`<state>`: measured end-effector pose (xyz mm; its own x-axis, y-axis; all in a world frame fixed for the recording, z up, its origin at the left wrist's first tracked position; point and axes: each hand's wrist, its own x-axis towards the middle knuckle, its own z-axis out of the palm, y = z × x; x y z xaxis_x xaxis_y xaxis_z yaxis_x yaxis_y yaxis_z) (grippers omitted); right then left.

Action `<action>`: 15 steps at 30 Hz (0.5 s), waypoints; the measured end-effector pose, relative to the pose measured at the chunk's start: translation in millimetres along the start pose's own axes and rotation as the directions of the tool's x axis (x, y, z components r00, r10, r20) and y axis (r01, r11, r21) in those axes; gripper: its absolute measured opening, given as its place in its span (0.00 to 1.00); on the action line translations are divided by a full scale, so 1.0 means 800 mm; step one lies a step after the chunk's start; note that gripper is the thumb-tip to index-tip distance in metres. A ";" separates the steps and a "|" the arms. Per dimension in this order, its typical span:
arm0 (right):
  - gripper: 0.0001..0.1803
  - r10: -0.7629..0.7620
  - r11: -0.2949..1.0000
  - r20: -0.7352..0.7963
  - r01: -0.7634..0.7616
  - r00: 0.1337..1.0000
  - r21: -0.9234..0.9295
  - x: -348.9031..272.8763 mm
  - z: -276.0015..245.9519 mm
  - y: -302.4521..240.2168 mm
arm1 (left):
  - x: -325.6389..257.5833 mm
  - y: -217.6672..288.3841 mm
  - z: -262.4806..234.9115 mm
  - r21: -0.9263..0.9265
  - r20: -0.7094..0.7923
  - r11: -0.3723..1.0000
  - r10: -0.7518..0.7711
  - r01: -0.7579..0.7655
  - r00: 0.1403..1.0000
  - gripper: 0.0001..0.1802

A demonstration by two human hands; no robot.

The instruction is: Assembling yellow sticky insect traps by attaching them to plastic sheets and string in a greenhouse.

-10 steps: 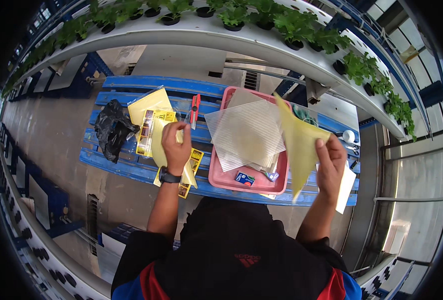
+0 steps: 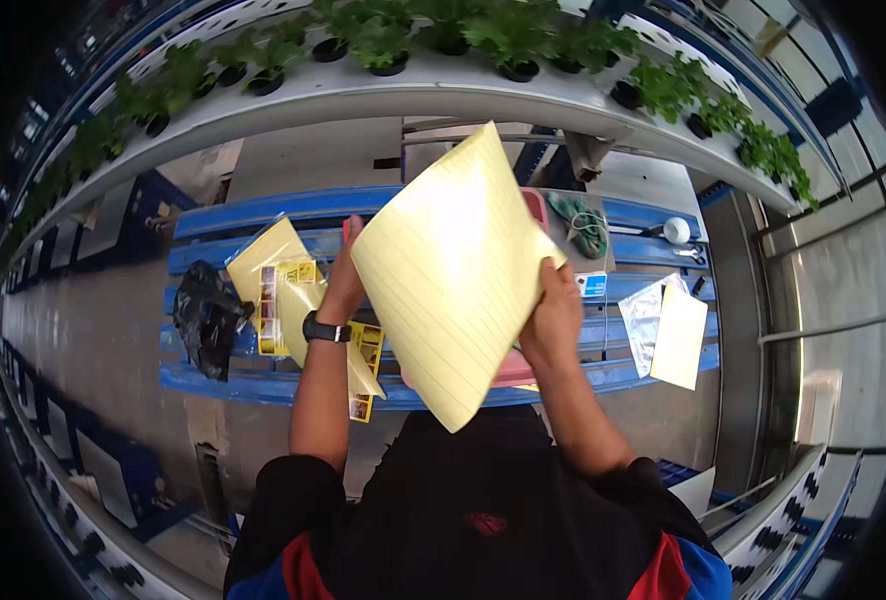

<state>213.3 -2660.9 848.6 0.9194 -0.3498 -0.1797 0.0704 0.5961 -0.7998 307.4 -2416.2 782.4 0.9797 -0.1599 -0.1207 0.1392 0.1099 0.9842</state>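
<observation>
A glossy yellow sheet (image 2: 453, 290) with thin dark lines stands slightly curved in front of me. My right hand (image 2: 551, 318) pinches its right corner, thumb on the near face and fingers mostly behind. At the left corner is my left hand (image 2: 341, 285), a dark watch on its wrist; its fingers close on the edge, partly hidden by the sheet. Most of the pink tray (image 2: 515, 375) is covered by this sheet. Left of my left hand lie a yellow sheet in clear wrap (image 2: 268, 258) and yellow printed cards (image 2: 366, 345).
The blue slatted table (image 2: 253, 383) carries a black plastic bag (image 2: 203, 315) at left. To the right are another yellow sheet (image 2: 680, 338), clear plastic (image 2: 643, 310), green string (image 2: 585, 228) and a white round object (image 2: 676, 231). Potted leafy plants (image 2: 518, 45) line a white trough beyond.
My right hand has brought the yellow sheet left, over the tray, and its broad face now shows. My left hand has come up to the sheet's left corner. The view has shifted.
</observation>
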 end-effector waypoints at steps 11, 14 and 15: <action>0.08 -0.322 0.880 -0.275 0.179 0.906 -0.440 -0.001 -0.082 0.131 | -0.012 -0.018 -0.023 0.119 0.336 0.948 -0.318 0.295 0.886 0.16; 0.09 -0.281 0.906 -0.326 0.137 0.902 -0.401 0.003 -0.086 0.131 | -0.002 -0.017 -0.030 0.141 0.335 0.962 -0.269 0.234 0.903 0.10; 0.09 -0.279 0.908 -0.329 0.136 0.902 -0.397 0.004 -0.088 0.134 | -0.001 -0.017 -0.032 0.159 0.339 0.975 -0.203 0.157 0.918 0.10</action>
<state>196.7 -2649.2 721.6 0.6823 -0.7199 -0.1271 0.0356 0.2064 -0.9778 308.8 -2392.7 766.0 0.8227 -0.5019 -0.2669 0.2667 -0.0739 0.9609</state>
